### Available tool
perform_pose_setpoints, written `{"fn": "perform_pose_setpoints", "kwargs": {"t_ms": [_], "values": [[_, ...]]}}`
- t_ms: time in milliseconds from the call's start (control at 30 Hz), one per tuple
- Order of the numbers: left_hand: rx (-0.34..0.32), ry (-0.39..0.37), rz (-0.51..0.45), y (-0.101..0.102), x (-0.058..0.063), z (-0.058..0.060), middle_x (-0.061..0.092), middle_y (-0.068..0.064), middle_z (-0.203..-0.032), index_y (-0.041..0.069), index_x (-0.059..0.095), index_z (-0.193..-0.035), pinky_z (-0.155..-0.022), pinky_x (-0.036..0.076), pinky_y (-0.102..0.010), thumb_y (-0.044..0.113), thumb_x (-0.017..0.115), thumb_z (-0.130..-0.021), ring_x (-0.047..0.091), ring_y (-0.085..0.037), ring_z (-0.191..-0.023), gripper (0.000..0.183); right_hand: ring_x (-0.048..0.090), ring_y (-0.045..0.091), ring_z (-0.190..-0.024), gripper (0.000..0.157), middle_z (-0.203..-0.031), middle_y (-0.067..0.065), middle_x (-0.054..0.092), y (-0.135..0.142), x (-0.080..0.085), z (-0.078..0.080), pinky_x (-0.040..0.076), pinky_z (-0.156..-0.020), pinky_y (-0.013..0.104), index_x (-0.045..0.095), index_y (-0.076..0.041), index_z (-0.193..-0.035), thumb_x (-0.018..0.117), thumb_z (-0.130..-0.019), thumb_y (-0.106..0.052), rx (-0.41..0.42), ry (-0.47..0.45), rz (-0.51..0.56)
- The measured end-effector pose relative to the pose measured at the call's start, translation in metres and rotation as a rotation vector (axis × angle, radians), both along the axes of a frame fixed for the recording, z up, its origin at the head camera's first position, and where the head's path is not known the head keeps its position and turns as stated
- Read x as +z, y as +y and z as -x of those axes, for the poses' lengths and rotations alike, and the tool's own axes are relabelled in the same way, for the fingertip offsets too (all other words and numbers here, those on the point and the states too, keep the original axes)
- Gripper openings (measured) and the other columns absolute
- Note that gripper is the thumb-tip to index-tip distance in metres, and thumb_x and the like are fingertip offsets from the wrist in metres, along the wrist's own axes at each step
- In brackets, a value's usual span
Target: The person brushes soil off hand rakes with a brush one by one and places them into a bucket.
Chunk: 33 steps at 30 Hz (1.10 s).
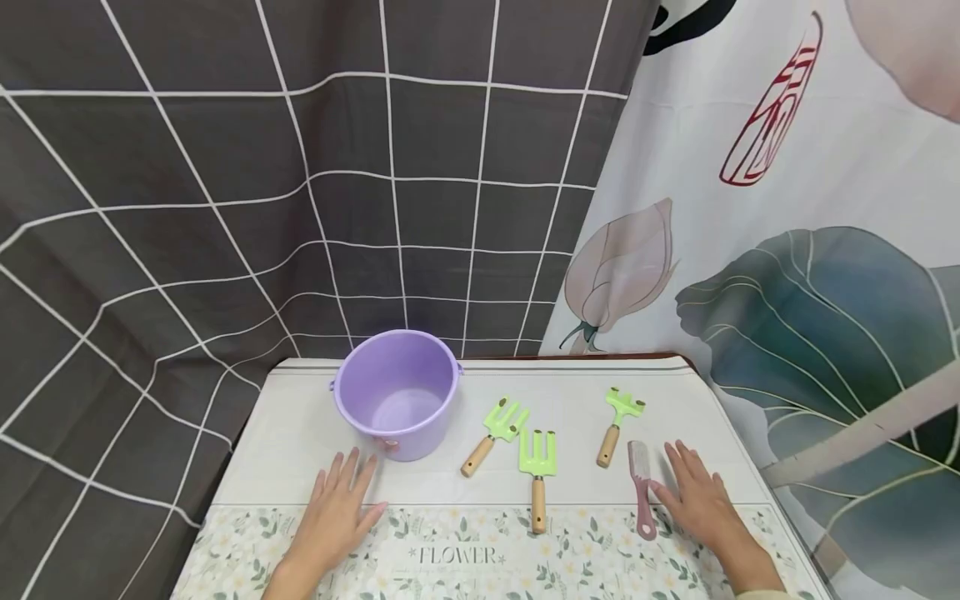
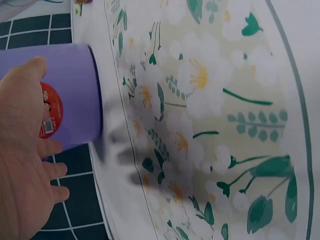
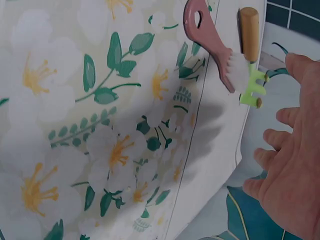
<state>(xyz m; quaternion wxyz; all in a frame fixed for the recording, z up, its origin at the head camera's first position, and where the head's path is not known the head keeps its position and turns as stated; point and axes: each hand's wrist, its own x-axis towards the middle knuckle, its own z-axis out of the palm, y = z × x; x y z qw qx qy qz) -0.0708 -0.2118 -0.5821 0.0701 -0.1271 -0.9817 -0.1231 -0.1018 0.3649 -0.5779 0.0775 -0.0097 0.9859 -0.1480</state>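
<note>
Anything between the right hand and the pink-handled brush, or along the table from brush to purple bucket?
Nothing visible between right hand and pink-handled brush. From there to the purple bucket, the middle green fork and left green fork lie across the direct line; lifting over them would probably clear.

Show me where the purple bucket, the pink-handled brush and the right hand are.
Purple bucket (image 1: 422, 443), head view, outer front wall.
Pink-handled brush (image 1: 642, 495), head view, handle.
Right hand (image 1: 695, 498), head view, its back.

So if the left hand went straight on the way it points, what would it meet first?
The left hand would probably meet the round purple plastic bucket first, though the gap is hard to judge.
</note>
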Motion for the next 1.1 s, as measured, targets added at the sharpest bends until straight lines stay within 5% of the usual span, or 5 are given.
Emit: {"fn": "perform_pose_setpoints", "kwargs": {"t_ms": [433, 1100], "values": [[-0.039, -0.011, -0.014, 0.016, -0.004, -0.006, 0.045, -0.026, -0.156, 0.009, 0.047, -0.154, -0.116, 0.034, -0.07, 0.044, 0.067, -0.097, 0.04, -0.05, -0.145, 0.069, 0.025, 0.058, -0.146, 0.084, -0.16, 0.038, 0.021, -0.004, -0.005, -0.004, 0.024, -0.111, 0.08, 0.028, 0.011, -0.155, 0.055, -0.104, -0.05, 0.001, 0.027, 0.032], [-0.177, -0.024, -0.02, 0.05, -0.005, -0.005, 0.049, -0.026, -0.153, 0.009, 0.049, -0.152, -0.117, 0.038, -0.063, 0.045, 0.067, -0.098, 0.045, -0.046, -0.143, 0.067, 0.029, 0.06, -0.143, 0.092, -0.153, 0.044, 0.029, -0.01, -0.006, 0.006, 0.031, -0.117, 0.068, 0.025, 0.019, -0.151, 0.058, -0.102, -0.051, -0.135, -0.116, 0.143]]}}
